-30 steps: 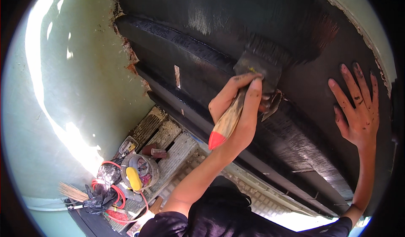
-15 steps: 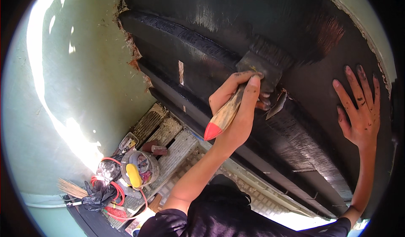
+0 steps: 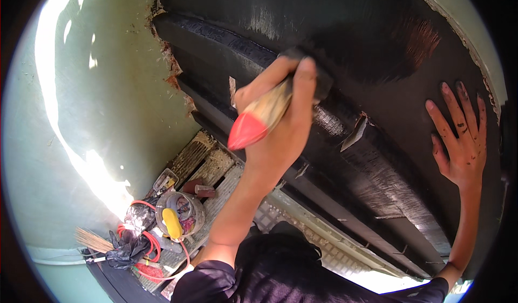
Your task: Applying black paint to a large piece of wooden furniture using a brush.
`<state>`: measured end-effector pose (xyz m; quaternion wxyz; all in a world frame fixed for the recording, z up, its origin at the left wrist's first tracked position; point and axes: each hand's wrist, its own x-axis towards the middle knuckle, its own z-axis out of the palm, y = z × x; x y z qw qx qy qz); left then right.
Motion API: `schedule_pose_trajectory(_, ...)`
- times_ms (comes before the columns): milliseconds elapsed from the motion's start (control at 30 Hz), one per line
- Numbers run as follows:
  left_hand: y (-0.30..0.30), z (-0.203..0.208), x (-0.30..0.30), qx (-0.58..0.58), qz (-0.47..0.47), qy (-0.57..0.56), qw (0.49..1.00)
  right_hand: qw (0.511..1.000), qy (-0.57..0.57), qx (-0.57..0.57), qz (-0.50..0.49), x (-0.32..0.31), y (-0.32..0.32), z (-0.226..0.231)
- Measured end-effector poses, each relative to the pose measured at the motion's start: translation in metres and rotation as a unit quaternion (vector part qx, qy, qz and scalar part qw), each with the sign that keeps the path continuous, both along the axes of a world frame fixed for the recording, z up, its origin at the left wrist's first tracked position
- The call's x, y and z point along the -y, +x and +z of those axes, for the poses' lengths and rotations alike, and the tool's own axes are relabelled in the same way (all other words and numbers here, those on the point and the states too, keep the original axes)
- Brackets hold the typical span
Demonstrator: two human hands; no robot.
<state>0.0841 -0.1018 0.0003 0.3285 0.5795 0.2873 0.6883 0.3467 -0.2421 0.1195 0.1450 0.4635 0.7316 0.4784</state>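
My left hand point(image 3: 280, 144) is closed around the wooden handle of a wide paintbrush point(image 3: 264, 114). The handle has a red end; the dark brush head is blurred and partly behind my fingers, against a black-painted surface point(image 3: 367, 49) with raised ribs. On that same surface, to the right, my right hand point(image 3: 461, 146) rests flat, fingers spread and holding nothing. Dark smudges mark its fingers and back. A torn, lifted flap point(image 3: 354, 134) sticks out from a rib between the two hands.
Pale green wall point(image 3: 108, 103) stands at left, its edge ragged beside the black surface. Below, wooden planks point(image 3: 221, 181) carry a bucket point(image 3: 194, 217) with a yellow-topped item, red hose point(image 3: 155, 249), a black plastic bag point(image 3: 127, 252) and a straw brush point(image 3: 91, 239). Small spikes jut from the lower ribs.
My left hand and the paintbrush have moved left and up along the rib, uncovering the rib beside the torn flap. My right hand stays in place.
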Motion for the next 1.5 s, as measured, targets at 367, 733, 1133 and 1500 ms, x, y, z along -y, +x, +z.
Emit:
schedule_pose_trajectory(367,-0.008,0.031,0.012,0.079,-0.052,-0.006,0.996,1.0,0.001,-0.013,-0.002,0.0,0.002,-0.002)
schedule_pose_trajectory(733,-0.002,0.039,-0.029,0.121,-0.043,0.07,0.989,1.0,0.008,0.0,0.006,-0.001,0.003,-0.003)
schedule_pose_trajectory(1133,0.013,0.001,-0.053,0.224,-0.169,0.105,0.954,1.0,0.006,-0.006,0.01,-0.003,0.003,-0.003)
schedule_pose_trajectory(1500,0.002,-0.007,-0.004,0.246,-0.075,0.012,0.966,1.0,0.001,-0.01,-0.005,0.001,0.003,-0.001)
